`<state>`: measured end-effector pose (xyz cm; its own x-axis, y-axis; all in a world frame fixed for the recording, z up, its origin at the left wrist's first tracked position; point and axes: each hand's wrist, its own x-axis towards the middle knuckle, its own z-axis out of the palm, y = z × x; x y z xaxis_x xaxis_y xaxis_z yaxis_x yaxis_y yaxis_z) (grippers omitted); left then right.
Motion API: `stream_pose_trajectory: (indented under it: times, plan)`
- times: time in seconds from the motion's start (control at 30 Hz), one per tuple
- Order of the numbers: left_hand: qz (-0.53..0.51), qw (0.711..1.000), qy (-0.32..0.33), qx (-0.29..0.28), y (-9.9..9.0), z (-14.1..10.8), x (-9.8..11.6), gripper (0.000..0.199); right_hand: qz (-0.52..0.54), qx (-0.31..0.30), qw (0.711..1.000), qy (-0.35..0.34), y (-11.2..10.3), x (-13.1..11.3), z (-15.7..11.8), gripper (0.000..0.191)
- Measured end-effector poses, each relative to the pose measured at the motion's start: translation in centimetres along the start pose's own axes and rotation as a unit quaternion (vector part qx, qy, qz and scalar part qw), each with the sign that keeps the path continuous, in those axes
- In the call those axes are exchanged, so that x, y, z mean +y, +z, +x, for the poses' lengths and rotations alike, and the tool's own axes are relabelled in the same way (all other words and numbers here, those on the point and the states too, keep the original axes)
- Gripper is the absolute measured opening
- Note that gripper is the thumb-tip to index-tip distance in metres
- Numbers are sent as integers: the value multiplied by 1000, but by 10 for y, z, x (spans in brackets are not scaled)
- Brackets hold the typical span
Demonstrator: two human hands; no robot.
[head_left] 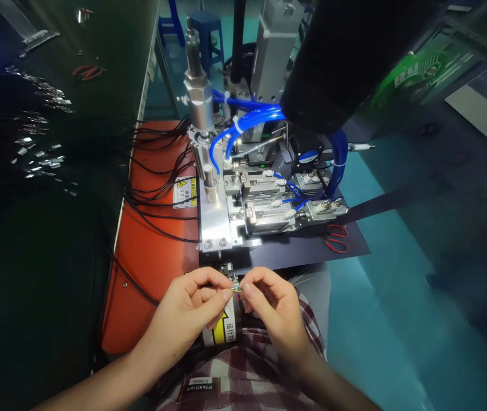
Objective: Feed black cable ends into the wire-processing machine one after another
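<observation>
Thin coloured wires [236, 289], green-yellow and red among them, stretch between my two hands just above my lap. My left hand [198, 299] pinches them from one side with thumb and forefinger. From the other side my right hand [271, 297] pinches the same wires, its fingertips close to those of the left. The wire ends are too small to make out. Just beyond my fingers stands the front of a metal machine [220, 220] with pneumatic cylinders. Below my hands is a dark rounded part with a yellow and white label [221, 328].
Black cables [164, 220] run across an orange panel [153, 257] on the left. Red-handled scissors [337, 238] lie on the dark plate at right. Blue air hoses [247, 121] arch over the machine, and a large black cylinder [333, 63] hangs above it. Blue stools [206, 34] stand behind.
</observation>
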<state>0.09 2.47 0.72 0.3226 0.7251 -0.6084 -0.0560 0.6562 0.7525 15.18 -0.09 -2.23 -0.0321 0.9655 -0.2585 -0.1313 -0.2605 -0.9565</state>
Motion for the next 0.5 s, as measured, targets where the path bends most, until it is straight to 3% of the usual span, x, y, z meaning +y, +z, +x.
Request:
stream_pose_trajectory:
  times: [0.23, 0.5]
  plan:
    - [4, 1000, 3, -9, 1, -1, 2, 23, 55, -29, 997, 38, -3, -2, 5, 20]
    - [29, 999, 7, -19, 0, -2, 1, 20, 144, -107, 978, 104, -10, 4, 12, 21]
